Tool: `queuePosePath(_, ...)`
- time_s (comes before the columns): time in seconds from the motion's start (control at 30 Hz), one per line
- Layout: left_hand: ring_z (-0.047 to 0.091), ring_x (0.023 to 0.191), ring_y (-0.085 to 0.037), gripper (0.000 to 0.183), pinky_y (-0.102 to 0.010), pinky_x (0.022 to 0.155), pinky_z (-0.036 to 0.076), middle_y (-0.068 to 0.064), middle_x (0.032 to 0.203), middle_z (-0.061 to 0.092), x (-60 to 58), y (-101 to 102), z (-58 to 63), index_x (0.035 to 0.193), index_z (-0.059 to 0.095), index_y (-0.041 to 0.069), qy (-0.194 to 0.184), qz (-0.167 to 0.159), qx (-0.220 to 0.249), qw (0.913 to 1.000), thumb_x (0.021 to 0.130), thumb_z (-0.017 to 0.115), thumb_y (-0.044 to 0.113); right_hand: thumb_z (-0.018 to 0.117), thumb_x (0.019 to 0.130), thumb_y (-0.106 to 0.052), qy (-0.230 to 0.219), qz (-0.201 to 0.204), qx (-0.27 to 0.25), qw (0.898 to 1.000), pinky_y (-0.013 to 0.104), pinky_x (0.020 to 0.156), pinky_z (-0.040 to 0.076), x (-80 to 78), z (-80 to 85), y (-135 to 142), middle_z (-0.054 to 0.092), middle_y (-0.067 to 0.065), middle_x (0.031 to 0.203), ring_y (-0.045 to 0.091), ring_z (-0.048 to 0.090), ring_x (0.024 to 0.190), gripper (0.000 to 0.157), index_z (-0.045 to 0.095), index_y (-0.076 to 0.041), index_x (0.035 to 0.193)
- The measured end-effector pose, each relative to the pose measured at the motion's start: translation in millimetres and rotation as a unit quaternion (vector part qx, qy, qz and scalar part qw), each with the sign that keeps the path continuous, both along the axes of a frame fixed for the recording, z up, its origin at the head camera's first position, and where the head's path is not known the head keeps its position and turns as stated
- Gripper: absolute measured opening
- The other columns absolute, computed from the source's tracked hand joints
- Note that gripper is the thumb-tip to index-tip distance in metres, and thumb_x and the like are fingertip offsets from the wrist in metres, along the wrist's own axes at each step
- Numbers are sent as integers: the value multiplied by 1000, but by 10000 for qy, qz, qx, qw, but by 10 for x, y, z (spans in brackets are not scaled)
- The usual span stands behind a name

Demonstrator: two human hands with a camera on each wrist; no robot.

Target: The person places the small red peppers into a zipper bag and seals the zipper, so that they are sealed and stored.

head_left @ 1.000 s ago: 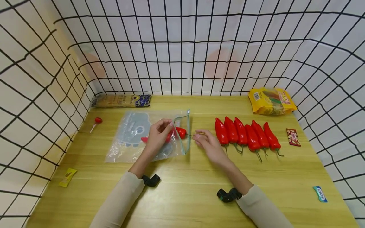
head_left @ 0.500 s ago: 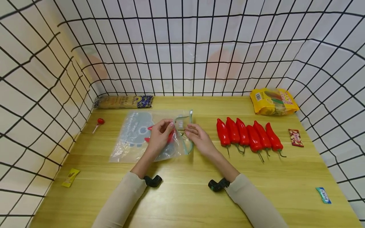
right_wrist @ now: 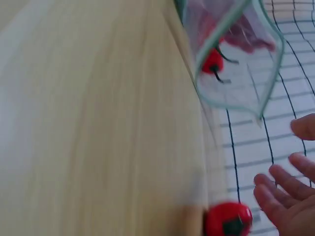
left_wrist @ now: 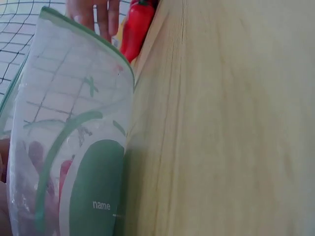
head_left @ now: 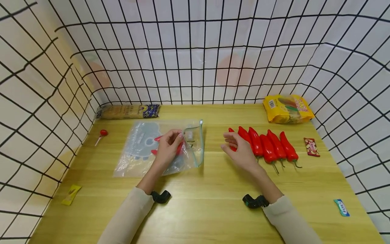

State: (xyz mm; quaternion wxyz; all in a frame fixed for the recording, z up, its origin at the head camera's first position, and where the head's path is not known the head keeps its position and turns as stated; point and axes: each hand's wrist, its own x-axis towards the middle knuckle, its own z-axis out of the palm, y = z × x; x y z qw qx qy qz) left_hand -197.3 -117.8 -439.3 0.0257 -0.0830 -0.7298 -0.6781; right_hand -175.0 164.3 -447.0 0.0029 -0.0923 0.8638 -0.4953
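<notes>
A black-gridded white wall (head_left: 182, 76) backed the wooden counter (head_left: 207, 211). The left hand (head_left: 167, 145) had its fingers pinched on the clear bag (head_left: 141, 145), which lay with bagged peppers (right_wrist: 212, 62) inside and its mouth toward six loose peppers (head_left: 268, 149), while the right hand (head_left: 242, 152), thumb and fingers apart, gripped nothing beside the leftmost. A steady pinch and gaping mouth seemed best for sliding peppers in without snags.

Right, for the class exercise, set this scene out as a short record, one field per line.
left hand: pinches the bag near its open mouth
right hand: holds nothing, near the loose peppers
bag: clear, printed; at least two peppers inside
loose peppers: six, in a row on the table
back of table: long packet, yellow packet
left side: lollipop, yellow sachet
right side: red sachet, blue sachet
</notes>
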Motion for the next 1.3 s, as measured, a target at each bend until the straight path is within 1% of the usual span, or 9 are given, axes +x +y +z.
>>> queuePosePath(0.17,60,83,-12,21,-17,74,51,-5,93,67,13,-35,-11,109,64,-2,-17,80,26,10000,97,59,15,67,91,-32,-126,-129,1078,9940,53,109,38,27,22,151,48,11,143,30,44,132,57,44,-13,139)
queuePosePath(0.37,59,80,-13,22,-18,71,50,-3,90,67,31,-24,-36,109,64,-2,23,39,-24,10000,97,60,16,68,89,-31,-135,470,1874,9811,54,112,34,18,-64,157,40,10,150,31,35,139,62,43,-10,141)
queuePosePath(0.47,58,79,-13,21,-18,70,49,-3,89,65,44,-13,-45,108,64,-2,9,53,16,10000,97,60,15,69,89,-28,-59,645,1947,9787,54,112,35,22,-108,122,41,8,150,30,36,139,59,46,-13,140)
queuePosePath(0.67,59,80,-13,21,-17,71,49,-2,88,66,18,-7,-38,108,64,-1,-30,78,86,9999,96,60,16,71,87,-19,218,379,2137,9759,55,107,40,46,-82,65,44,11,145,32,43,132,57,46,-13,138)
queuePosePath(0.83,61,83,-13,22,-18,73,50,-16,96,67,2,-2,-14,109,65,0,-90,34,73,9999,96,61,18,68,88,-13,-24,614,2317,9708,53,104,44,103,-25,30,47,11,144,31,48,126,63,39,-14,144)
queuePosePath(0.93,62,86,-13,25,-19,77,52,-15,99,68,-53,6,-101,110,66,3,-134,53,59,9999,95,63,22,70,88,-16,-160,620,2355,9698,52,100,46,125,-28,18,47,11,144,29,48,123,68,36,-14,146)
queuePosePath(1.07,63,90,-13,29,-19,81,53,-16,103,68,-120,6,-212,110,67,7,-88,119,38,9999,94,65,30,73,86,-23,-178,509,2516,9663,48,92,51,120,-23,13,56,12,129,26,55,109,68,37,-10,143)
queuePosePath(1.17,63,90,-14,30,-19,80,53,-25,108,65,-114,-10,-205,109,67,8,-38,139,-7,9999,93,65,33,75,85,-26,-180,444,2504,9670,42,83,54,114,-17,3,63,10,114,23,58,94,64,42,-10,138)
queuePosePath(1.3,63,87,-13,29,-19,78,53,-21,106,67,-118,-30,-214,108,66,8,-45,164,-45,9998,93,65,32,74,85,-28,-32,228,2201,9752,40,80,55,121,-40,9,66,13,113,24,63,92,60,44,-7,134)
